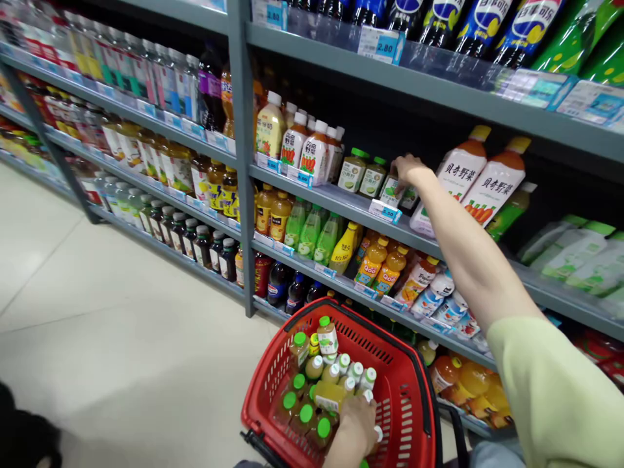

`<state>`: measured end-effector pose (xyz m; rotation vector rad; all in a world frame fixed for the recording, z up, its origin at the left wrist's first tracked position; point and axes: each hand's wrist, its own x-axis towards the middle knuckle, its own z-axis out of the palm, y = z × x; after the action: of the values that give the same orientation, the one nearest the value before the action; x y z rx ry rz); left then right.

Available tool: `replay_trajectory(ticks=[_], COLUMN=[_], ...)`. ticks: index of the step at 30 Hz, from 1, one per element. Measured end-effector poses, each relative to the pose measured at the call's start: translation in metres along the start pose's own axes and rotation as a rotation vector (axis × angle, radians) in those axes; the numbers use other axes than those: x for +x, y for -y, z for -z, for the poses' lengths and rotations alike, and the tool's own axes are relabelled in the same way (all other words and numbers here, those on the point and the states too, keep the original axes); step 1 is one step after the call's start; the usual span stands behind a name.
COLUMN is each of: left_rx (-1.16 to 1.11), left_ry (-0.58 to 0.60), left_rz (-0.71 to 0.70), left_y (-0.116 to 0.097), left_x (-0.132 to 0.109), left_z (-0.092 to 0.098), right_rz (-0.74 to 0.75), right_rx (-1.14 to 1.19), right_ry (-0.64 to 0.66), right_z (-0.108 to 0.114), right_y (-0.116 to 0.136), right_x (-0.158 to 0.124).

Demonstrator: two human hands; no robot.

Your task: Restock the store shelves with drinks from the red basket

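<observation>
My right hand (409,170) reaches to the middle shelf. Its fingers curl over the top of a small juice bottle (390,190) with a white label, hiding its cap. Similar bottles with green caps (351,170) stand just left of it. Low in front of me, my left hand (358,419) is inside a red shopping basket (424,426). Its fingers are closed at the end of a yellowish juice bottle (329,395) lying on its side; the fingertips are partly hidden. Around it stand several bottles with green caps (306,413) and white caps (355,372).
Large carrot-drink bottles (493,182) lean right of my right hand, and smaller white-capped ones (314,153) stand farther left. A grey shelf post (241,149) rises left of the basket. A black basket handle (453,422) hangs at its right. Pale floor tiles (121,338) extend left.
</observation>
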<state>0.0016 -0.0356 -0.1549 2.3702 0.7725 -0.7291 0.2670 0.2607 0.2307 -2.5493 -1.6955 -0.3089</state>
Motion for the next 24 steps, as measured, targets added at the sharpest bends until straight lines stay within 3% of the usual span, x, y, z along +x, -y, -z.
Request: replay_trajectory(ticks=[15, 24], left_rx=[0.022, 0.006], left_ry=[0.084, 0.068], left_rz=[0.031, 0.047], left_y=[-0.006, -0.005], left_x=[0.001, 0.004], left_z=[0.005, -0.001], right_rz=[0.032, 0.037], right_rx=[0.018, 0.042], right_ry=[-0.082, -0.087], right_z=[-0.032, -0.042], right_y=[-0.013, -0.014], right_x=[0.021, 0.034])
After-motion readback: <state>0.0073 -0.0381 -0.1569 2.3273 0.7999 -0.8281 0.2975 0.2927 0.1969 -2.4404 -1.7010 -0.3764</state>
